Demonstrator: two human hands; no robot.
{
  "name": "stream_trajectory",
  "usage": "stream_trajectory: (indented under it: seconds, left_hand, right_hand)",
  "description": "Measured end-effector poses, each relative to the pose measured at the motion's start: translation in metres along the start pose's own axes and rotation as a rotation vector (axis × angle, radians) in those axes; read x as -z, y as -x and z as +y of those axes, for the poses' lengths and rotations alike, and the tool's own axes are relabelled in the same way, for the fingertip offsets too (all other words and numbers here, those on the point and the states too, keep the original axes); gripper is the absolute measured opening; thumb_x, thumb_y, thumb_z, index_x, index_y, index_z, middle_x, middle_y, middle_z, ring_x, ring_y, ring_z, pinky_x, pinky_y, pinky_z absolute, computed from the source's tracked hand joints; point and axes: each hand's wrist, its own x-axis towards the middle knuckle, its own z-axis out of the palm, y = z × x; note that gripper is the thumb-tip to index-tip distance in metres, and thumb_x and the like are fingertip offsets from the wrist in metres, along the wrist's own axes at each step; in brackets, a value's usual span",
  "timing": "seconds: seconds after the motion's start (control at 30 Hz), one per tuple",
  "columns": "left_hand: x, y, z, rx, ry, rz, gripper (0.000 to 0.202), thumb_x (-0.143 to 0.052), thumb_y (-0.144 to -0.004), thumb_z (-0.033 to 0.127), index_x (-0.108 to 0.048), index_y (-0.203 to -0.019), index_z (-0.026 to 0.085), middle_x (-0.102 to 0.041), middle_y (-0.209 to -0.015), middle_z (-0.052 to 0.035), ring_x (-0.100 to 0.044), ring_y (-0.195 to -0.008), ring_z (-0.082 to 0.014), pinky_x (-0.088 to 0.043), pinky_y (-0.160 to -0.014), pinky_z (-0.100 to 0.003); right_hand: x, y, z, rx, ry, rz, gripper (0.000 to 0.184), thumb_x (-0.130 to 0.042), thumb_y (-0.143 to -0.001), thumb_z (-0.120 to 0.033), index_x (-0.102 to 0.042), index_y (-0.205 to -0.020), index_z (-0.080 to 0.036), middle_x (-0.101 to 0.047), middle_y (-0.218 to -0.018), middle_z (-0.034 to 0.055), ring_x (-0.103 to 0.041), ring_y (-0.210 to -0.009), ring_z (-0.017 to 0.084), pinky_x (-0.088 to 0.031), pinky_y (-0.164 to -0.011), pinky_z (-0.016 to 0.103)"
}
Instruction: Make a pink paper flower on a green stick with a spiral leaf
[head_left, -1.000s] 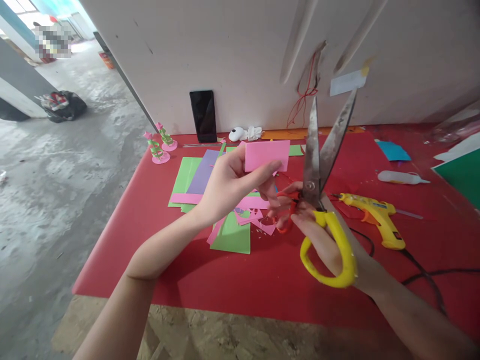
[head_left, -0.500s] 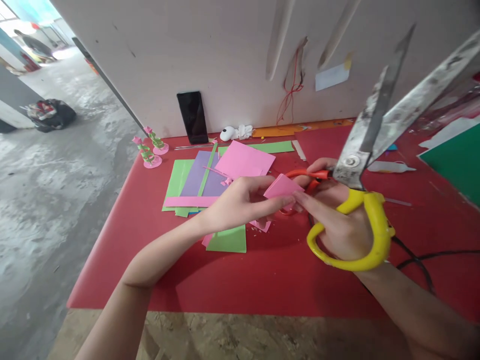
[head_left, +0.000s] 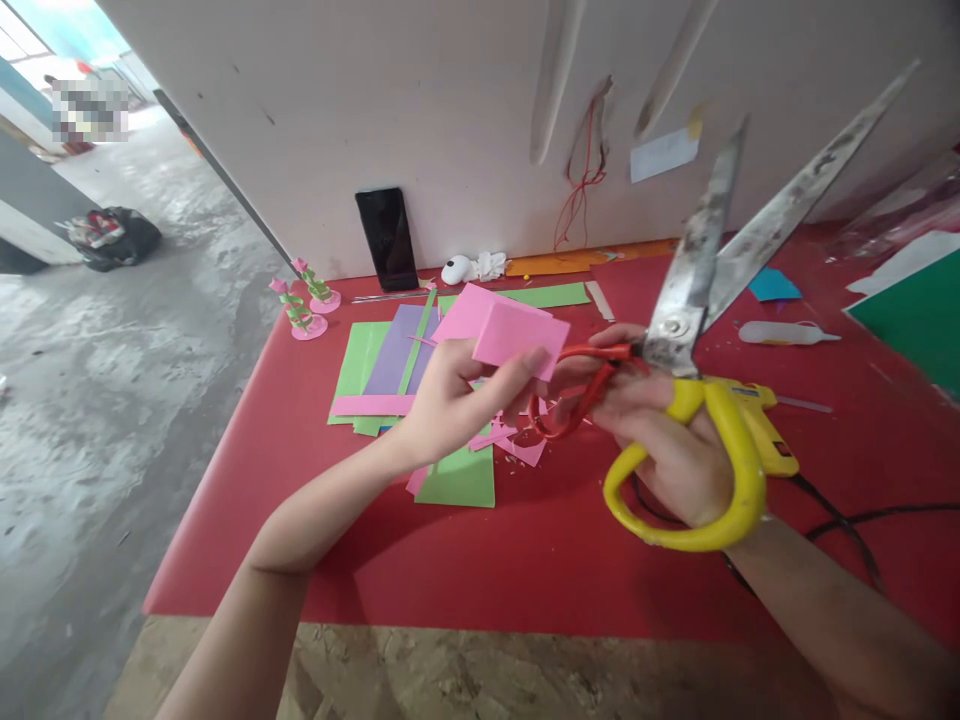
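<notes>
A folded pink paper square [head_left: 521, 338] is pinched between the thumb and fingers of my left hand [head_left: 457, 405], raised over the table. Large scissors [head_left: 686, 310] hang on my right hand [head_left: 679, 450], which passes through the yellow handle loop. Their worn metal blades are spread and point up and away from me. The other loop, in red, lies by my right fingertips, close to the pink square. Beneath my left hand are a purple sheet [head_left: 401, 350], green sheets [head_left: 457, 478], pink strips and small pink scraps.
Two pink paper flowers [head_left: 304, 315] stand at the red table's [head_left: 247, 520] left edge. A phone [head_left: 387, 240] leans on the wall. On the right lie a yellow glue gun [head_left: 772, 435] with a black cable, a white bottle [head_left: 784, 333] and a blue paper piece [head_left: 775, 285].
My left hand has drawn the pink square leftward, away from my right fingers, which no longer touch it. The scissors have swung slightly left and lower, uncovering the glue gun.
</notes>
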Motion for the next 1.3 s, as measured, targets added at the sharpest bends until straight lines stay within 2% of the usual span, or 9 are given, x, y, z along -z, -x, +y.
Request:
stream_trajectory:
  seconds: [0.1, 0.2, 0.37, 0.63, 0.8, 0.9, 1.1, 1.3]
  left_hand:
    - [0.003, 0.0, 0.0, -0.023, -0.017, 0.134, 0.048, -0.054, -0.09, 0.043, -0.054, -0.051, 0.017, -0.055, -0.042, 0.0024, -0.05, -0.039, -0.0058, -0.043, -0.041, -0.019]
    - [0.003, -0.001, -0.001, -0.042, -0.004, 0.169, 0.047, -0.052, -0.092, 0.042, -0.056, -0.052, 0.017, -0.057, -0.044, 0.0025, -0.054, -0.04, -0.006, -0.044, -0.042, -0.019]
    - [-0.002, 0.0, -0.002, -0.064, 0.057, 0.158, 0.039, -0.061, -0.086, 0.041, -0.06, -0.057, 0.015, -0.058, -0.046, 0.0033, -0.056, -0.04, -0.0049, -0.044, -0.04, -0.015]
    - [-0.009, 0.001, -0.006, -0.043, 0.099, 0.197, 0.035, -0.057, -0.089, 0.038, -0.063, -0.064, 0.015, -0.062, -0.05, 0.0025, -0.06, -0.043, -0.0053, -0.048, -0.043, -0.013]
    - [-0.013, 0.005, -0.01, -0.008, 0.065, 0.211, 0.04, -0.056, -0.088, 0.046, -0.06, -0.063, 0.015, -0.063, -0.05, 0.0015, -0.061, -0.043, -0.0072, -0.049, -0.041, -0.015]
    - [-0.016, 0.007, -0.01, -0.002, 0.062, 0.206, 0.041, -0.054, -0.089, 0.048, -0.058, -0.064, 0.015, -0.062, -0.05, 0.0021, -0.06, -0.04, -0.0071, -0.048, -0.039, -0.016]
    - [-0.016, 0.009, -0.008, 0.0, 0.106, 0.121, 0.042, -0.049, -0.093, 0.043, -0.056, -0.062, 0.016, -0.057, -0.046, 0.0038, -0.058, -0.037, -0.0064, -0.045, -0.037, -0.016]
    - [-0.017, 0.01, -0.007, -0.006, 0.062, 0.141, 0.043, -0.049, -0.093, 0.044, -0.056, -0.06, 0.017, -0.054, -0.043, 0.0039, -0.056, -0.038, -0.0069, -0.042, -0.038, -0.018]
  right_hand:
    - [-0.005, 0.007, 0.009, -0.032, 0.086, -0.093, 0.028, -0.055, -0.074, -0.025, -0.049, -0.101, -0.028, -0.067, -0.096, 0.0023, -0.066, -0.083, 0.017, -0.057, -0.076, 0.031]
    - [-0.011, 0.015, 0.012, -0.075, 0.139, -0.155, 0.019, -0.048, -0.084, -0.029, -0.05, -0.102, -0.026, -0.067, -0.088, 0.0027, -0.063, -0.071, 0.016, -0.056, -0.066, 0.03]
    - [-0.015, 0.022, 0.01, -0.101, 0.233, -0.157, 0.017, -0.043, -0.09, -0.037, -0.051, -0.099, -0.024, -0.065, -0.082, 0.0026, -0.06, -0.066, 0.017, -0.052, -0.064, 0.034]
    - [-0.016, 0.024, 0.006, -0.111, 0.338, -0.128, 0.018, -0.042, -0.09, -0.044, -0.048, -0.098, -0.029, -0.065, -0.079, 0.0021, -0.061, -0.066, 0.022, -0.051, -0.061, 0.04]
    - [-0.019, 0.023, 0.003, -0.111, 0.401, -0.088, 0.02, -0.04, -0.088, -0.045, -0.049, -0.095, -0.028, -0.063, -0.074, 0.0042, -0.065, -0.072, 0.026, -0.053, -0.069, 0.045]
    - [-0.018, 0.024, 0.003, -0.076, 0.4, -0.092, 0.02, -0.04, -0.09, -0.043, -0.048, -0.096, -0.026, -0.062, -0.074, 0.0044, -0.065, -0.072, 0.024, -0.054, -0.067, 0.041]
    - [-0.019, 0.025, 0.007, -0.035, 0.408, -0.081, 0.02, -0.039, -0.092, -0.041, -0.047, -0.093, -0.023, -0.06, -0.072, 0.001, -0.063, -0.069, 0.017, -0.051, -0.065, 0.033]
    - [-0.019, 0.024, 0.008, -0.008, 0.425, -0.07, 0.019, -0.038, -0.093, -0.039, -0.045, -0.086, -0.023, -0.057, -0.067, -0.0008, -0.059, -0.062, 0.015, -0.047, -0.059, 0.031]
